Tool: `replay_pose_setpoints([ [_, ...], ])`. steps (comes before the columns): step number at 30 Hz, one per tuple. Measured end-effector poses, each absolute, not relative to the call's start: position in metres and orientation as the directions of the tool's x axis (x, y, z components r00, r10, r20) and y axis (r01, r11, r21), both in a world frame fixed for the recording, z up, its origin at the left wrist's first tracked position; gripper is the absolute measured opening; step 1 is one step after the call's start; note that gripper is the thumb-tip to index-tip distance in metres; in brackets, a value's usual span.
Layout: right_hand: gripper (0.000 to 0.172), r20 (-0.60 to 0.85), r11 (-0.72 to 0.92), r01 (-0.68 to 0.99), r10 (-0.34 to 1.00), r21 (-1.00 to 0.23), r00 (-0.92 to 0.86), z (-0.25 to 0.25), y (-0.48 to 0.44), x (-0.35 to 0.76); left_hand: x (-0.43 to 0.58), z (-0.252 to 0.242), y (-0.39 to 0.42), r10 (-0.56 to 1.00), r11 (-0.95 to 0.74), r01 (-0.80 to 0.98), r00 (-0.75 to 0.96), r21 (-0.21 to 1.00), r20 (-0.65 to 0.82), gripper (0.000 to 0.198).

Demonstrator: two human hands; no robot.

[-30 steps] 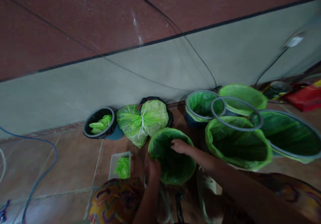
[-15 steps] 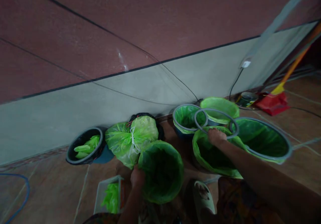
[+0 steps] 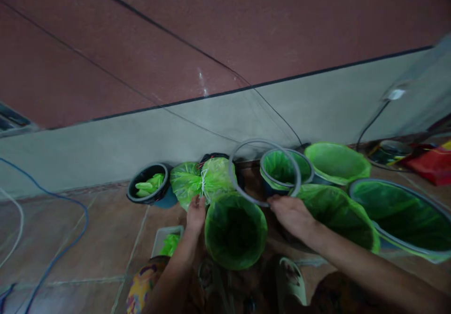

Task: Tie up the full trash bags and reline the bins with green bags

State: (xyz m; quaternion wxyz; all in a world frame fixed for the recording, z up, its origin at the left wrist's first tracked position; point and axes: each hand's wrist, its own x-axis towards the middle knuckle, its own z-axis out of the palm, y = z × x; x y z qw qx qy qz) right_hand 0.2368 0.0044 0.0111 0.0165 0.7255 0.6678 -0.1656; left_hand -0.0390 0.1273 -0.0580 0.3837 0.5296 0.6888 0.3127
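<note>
A thin grey ring [image 3: 265, 141] is held up by its lower right edge in my right hand [image 3: 291, 214], whose fingers are closed on it. It hangs tilted behind a round bin lined with a green bag [image 3: 235, 262], which stands between my feet and the wall. At the left side of this bin is my left hand [image 3: 196, 213], fingers apart, just in front of a tied green bag [image 3: 218, 175] with white string. Whether that hand touches the bin's rim is hard to tell.
Several green-lined bins [image 3: 336, 161] stand at the right. A dark-lined bin [image 3: 169, 196] and a clear box [image 3: 162, 236], both with green bags inside, are at the left. Blue hose [image 3: 86, 215] crosses the left floor; a red dustpan [image 3: 431, 164] lies far right.
My right hand has carried the grey ring leftward, from over the right bins to behind the front bin. My left hand has come off the front bin's rim and opened. The view has shifted left.
</note>
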Motion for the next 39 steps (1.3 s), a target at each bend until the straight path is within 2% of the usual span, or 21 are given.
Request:
replay_pose_setpoints([
  [1,0.034,-0.260,-0.026,0.973,0.965,-0.229,-0.035,0.012,-0.002,0.215,-0.039,-0.047,0.130,0.953,0.301,0.358,-0.148,0.884,-0.265,0.041],
  [3,0.033,-0.266,0.100,0.970,0.951,-0.222,-0.159,0.006,-0.014,0.180,-0.041,-0.031,0.133,0.905,0.421,0.122,-0.116,0.899,-0.409,0.050],
  [5,0.031,-0.247,0.201,0.957,0.936,-0.208,-0.251,-0.009,-0.025,0.158,-0.047,-0.025,0.132,0.869,0.492,0.040,-0.083,0.870,-0.488,0.048],
  [7,0.030,-0.240,0.274,0.945,0.919,-0.178,-0.312,-0.027,-0.031,0.150,-0.055,-0.031,0.131,0.863,0.505,0.142,-0.076,0.851,-0.499,0.034],
  [9,0.031,-0.247,0.324,0.931,0.900,-0.168,-0.358,-0.042,-0.034,0.151,-0.061,-0.043,0.129,0.876,0.472,0.329,-0.075,0.818,-0.476,0.019],
  [11,0.033,-0.230,0.335,0.914,0.893,-0.230,-0.386,-0.050,-0.034,0.159,-0.065,-0.056,0.128,0.898,0.414,0.465,-0.067,0.783,-0.435,0.009],
  [13,0.037,-0.212,0.289,0.890,0.902,-0.351,-0.377,-0.047,-0.029,0.171,-0.066,-0.066,0.127,0.909,0.388,0.471,-0.055,0.792,-0.412,0.013],
  [15,0.045,-0.200,0.205,0.858,0.922,-0.471,-0.331,-0.038,-0.018,0.184,-0.064,-0.071,0.123,0.895,0.423,0.364,-0.025,0.830,-0.445,0.016],
  [17,0.048,-0.178,0.122,0.846,0.952,-0.519,-0.247,-0.028,-0.001,0.195,-0.059,-0.074,0.119,0.856,0.490,0.250,0.044,0.835,-0.515,0.020],
  [18,0.048,-0.153,0.071,0.866,0.974,-0.496,-0.167,-0.026,0.009,0.201,-0.057,-0.075,0.117,0.837,0.516,0.216,0.081,0.829,-0.542,0.023],
  [20,0.053,-0.126,-0.077,0.930,0.991,-0.360,0.033,-0.029,0.028,0.209,-0.052,-0.078,0.113,0.811,0.542,0.194,0.132,0.818,-0.569,0.030],
  [23,0.050,-0.240,-0.260,0.950,0.946,-0.172,0.216,-0.049,0.047,0.218,-0.048,-0.087,0.110,0.797,0.553,0.205,0.150,0.807,-0.584,0.030],
  [27,0.035,-0.460,-0.302,0.929,0.870,-0.212,0.178,-0.078,0.057,0.218,-0.050,-0.098,0.115,0.827,0.501,0.327,0.091,0.801,-0.555,0.022],
  [30,0.035,-0.471,-0.304,0.931,0.864,-0.203,0.179,-0.089,0.060,0.211,-0.052,-0.100,0.121,0.919,0.336,0.545,-0.011,0.768,-0.395,0.016],
  [33,0.033,-0.459,-0.291,0.941,0.869,-0.175,0.183,-0.099,0.062,0.204,-0.051,-0.099,0.123,0.968,0.234,0.683,-0.099,0.692,-0.230,0.027],
  [35,0.031,-0.467,-0.299,0.943,0.862,-0.147,0.200,-0.106,0.063,0.201,-0.049,-0.099,0.122,0.974,0.218,0.725,-0.125,0.654,-0.187,0.031],
  [39,0.025,-0.480,-0.320,0.942,0.846,-0.106,0.234,-0.117,0.070,0.201,-0.047,-0.100,0.122,0.979,0.157,0.826,-0.056,0.541,-0.198,0.030],
])
